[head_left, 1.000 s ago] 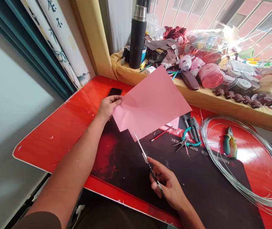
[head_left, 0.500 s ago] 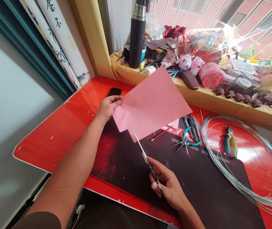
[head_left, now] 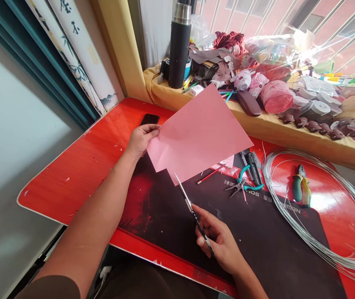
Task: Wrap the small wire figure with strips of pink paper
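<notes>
A sheet of pink paper (head_left: 200, 135) hangs tilted above the dark desk mat (head_left: 171, 216). My left hand (head_left: 142, 140) pinches its left edge, thumb on top. A small notch shows in the lower edge, near the bottom left corner. My right hand (head_left: 216, 236) is closed round the handles of a pair of scissors (head_left: 192, 210). Their blades point up and to the left, with the tip at the paper's bottom corner beside the notch. Whether the blades are parted is hard to see from this angle.
Right of the paper lie teal-handled pliers (head_left: 242, 182), a utility knife (head_left: 253, 168) and a red pencil (head_left: 210, 173). Farther right are a wire coil (head_left: 277, 207) and green-yellow pliers (head_left: 302, 187). A phone (head_left: 150, 119) lies behind my left hand. A black thermos (head_left: 179, 50) stands on the crowded sill.
Almost nothing differs. The paper's far right corner has shifted very slightly to the right; both hands and the scissors hold nearly the same place.
</notes>
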`<control>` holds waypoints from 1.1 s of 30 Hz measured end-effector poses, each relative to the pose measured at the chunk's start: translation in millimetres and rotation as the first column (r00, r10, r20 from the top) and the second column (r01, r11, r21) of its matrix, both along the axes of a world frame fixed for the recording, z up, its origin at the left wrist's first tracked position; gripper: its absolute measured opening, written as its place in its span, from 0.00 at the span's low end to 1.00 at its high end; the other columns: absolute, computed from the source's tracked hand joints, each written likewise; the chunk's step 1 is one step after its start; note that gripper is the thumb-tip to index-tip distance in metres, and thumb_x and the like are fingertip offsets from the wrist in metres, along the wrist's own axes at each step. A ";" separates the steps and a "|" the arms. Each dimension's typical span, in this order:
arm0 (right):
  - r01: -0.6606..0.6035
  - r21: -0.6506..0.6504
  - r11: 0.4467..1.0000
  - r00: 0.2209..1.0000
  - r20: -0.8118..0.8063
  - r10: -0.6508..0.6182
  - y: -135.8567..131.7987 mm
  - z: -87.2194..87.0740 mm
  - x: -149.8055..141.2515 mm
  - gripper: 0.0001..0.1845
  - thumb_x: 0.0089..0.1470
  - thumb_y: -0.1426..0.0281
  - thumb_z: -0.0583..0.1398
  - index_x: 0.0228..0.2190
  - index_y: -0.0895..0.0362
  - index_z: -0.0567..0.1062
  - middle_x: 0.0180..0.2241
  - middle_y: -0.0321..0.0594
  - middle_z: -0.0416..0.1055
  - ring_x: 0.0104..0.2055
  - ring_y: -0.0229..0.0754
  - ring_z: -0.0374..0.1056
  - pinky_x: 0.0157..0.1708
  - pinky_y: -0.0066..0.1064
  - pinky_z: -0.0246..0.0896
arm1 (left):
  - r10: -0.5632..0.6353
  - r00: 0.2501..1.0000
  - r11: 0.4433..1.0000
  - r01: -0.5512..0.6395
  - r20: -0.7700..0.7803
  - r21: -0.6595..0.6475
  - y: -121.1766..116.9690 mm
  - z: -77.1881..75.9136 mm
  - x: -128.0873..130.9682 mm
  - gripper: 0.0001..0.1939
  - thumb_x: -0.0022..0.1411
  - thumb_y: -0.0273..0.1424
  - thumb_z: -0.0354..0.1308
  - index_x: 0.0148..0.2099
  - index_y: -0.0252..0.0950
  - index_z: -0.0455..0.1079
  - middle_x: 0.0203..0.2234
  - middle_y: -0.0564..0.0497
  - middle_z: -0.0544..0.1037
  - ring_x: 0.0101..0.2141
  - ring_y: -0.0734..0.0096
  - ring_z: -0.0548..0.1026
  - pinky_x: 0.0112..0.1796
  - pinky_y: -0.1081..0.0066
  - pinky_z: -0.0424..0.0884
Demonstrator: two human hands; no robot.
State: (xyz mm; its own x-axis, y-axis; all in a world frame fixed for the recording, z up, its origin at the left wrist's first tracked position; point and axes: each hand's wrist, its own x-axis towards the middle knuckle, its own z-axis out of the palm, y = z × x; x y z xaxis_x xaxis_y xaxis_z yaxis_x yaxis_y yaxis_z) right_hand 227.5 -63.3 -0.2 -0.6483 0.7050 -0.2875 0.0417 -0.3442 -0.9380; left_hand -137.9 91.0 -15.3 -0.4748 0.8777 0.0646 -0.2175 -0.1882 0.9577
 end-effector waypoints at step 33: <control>-0.018 0.004 1.000 1.000 -0.002 0.018 -0.4 -3.2 1.9 0.37 0.60 0.55 0.71 0.66 0.47 0.71 0.29 0.30 0.62 0.20 0.27 0.55 0.18 0.19 0.53 | -0.032 0.996 0.999 0.034 0.083 -0.021 0.7 0.7 4.0 0.18 0.40 0.34 0.81 0.36 0.36 0.84 0.33 0.49 0.85 0.32 0.69 0.79 0.40 0.65 0.77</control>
State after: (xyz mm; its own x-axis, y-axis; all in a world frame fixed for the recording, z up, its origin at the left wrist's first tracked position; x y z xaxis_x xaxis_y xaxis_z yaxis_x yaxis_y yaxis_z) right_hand 229.4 -63.7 -3.4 -0.6611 0.6947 -0.2835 0.0460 -0.3396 -0.9394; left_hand -133.8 91.7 -14.6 -0.4488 0.8936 0.0066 -0.3013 -0.1583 0.9403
